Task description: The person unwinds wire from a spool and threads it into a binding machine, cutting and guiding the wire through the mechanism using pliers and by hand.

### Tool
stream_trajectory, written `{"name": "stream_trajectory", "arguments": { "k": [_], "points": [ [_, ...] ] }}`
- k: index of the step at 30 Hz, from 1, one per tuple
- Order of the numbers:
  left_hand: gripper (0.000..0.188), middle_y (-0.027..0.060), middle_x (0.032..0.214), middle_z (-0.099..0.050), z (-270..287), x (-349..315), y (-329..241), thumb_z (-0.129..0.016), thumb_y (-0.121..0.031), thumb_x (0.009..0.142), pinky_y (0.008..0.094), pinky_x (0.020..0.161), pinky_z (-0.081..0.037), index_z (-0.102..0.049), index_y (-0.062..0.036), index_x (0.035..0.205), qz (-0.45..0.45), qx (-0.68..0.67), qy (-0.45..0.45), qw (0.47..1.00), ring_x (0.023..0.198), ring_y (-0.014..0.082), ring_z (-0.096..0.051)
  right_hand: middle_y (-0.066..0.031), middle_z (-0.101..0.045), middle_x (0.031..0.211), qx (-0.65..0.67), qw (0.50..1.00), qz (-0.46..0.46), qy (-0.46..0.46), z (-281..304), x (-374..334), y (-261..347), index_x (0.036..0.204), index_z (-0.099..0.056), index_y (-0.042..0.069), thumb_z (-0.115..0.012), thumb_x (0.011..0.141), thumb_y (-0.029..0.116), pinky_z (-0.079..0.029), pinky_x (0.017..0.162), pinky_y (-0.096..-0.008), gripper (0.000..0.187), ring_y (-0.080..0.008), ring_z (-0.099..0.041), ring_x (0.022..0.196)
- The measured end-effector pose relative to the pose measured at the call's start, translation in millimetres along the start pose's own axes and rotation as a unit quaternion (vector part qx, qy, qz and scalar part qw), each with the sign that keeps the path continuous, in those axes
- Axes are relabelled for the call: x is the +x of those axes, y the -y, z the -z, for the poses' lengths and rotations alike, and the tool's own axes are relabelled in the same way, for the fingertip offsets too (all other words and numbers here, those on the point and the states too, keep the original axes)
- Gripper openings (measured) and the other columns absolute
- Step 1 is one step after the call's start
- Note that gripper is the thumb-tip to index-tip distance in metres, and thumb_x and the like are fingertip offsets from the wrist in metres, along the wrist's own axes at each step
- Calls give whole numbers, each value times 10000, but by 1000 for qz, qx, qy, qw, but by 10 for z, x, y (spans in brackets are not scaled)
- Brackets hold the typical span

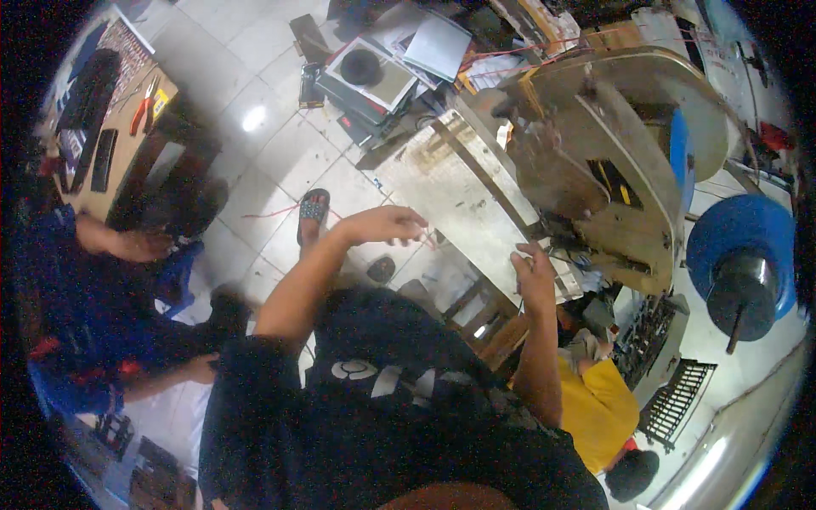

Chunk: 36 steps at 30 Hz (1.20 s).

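Note:
My left hand [389, 225] reaches over the near left edge of a pale, stained board [442, 183]. Its fingers point right, loosely stretched and slightly bent. A thin reddish strand shows just past the fingertips; whether it touches them I cannot make out. Beside the right end of the board is my right hand [534, 276], raised, with thumb and forefinger apart and nothing visible between them. Across the board runs a dark strip [484, 166]. Behind it stands a large brownish panel assembly [654, 76] with rounded edges, cut-outs and a yellow-handled item [625, 194] in one opening.
At left a person [110, 306] in dark clothes sits by a table [161, 89] with red-handled pliers [144, 106]. Another person in a yellow shirt [599, 404] is at lower right. Stacked books and papers [374, 72] lie beyond the board. A blue tub [773, 229] stands at right.

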State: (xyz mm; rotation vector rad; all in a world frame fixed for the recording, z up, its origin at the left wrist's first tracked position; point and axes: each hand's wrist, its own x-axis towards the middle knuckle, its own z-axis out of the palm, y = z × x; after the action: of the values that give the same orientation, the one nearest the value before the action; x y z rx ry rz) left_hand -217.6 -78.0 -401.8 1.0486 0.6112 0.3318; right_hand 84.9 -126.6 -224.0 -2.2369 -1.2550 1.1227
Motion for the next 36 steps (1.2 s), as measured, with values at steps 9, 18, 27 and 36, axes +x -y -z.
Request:
{"name": "stream_trajectory", "arguments": {
  "k": [9, 18, 27, 36],
  "points": [
    [400, 42, 938, -676, -1520, 1407, -1065, -688, -350, 876, 274, 740, -456, -664, -34, 1120, -165, -214, -270, 924, 821, 131, -596, -121, -647, 1058, -60, 996, 31, 65, 515, -591, -1203, 1142, -599, 9, -657, 903, 246, -474, 827, -320, 341, -183, -597, 930],
    [223, 58, 969, -693, -1826, 1682, -1067, -593, -167, 922, 291, 760, -467, -674, -5, 1053, -161, -245, -411, 863, 849, 149, -606, -134, -654, 1069, -15, 998, -30, 47, 771, -758, -2074, 1125, -608, -1, -655, 907, 256, -457, 898, -327, 340, -208, -599, 990],
    [207, 24, 902, -631, -1477, 1858, -663, -543, -241, 985, 278, 728, -413, -584, -45, 1035, -279, -305, -301, 859, 801, 126, -534, -123, -661, 1050, -12, 998, -19, 60, 714, -777, -2339, 1124, -616, 4, -656, 903, 270, -465, 887, -345, 348, -210, -603, 974],
    [281, 239, 1021, -654, -1344, 1286, -779, -463, -228, 965, 472, 840, -490, -592, -64, 1152, -194, 251, -371, 873, 973, 414, -627, -102, -651, 1020, 6, 995, -70, 75, 577, -885, -1912, 1119, -617, 11, -645, 910, 271, -471, 849, -336, 335, -202, -597, 939]
  ]
}}
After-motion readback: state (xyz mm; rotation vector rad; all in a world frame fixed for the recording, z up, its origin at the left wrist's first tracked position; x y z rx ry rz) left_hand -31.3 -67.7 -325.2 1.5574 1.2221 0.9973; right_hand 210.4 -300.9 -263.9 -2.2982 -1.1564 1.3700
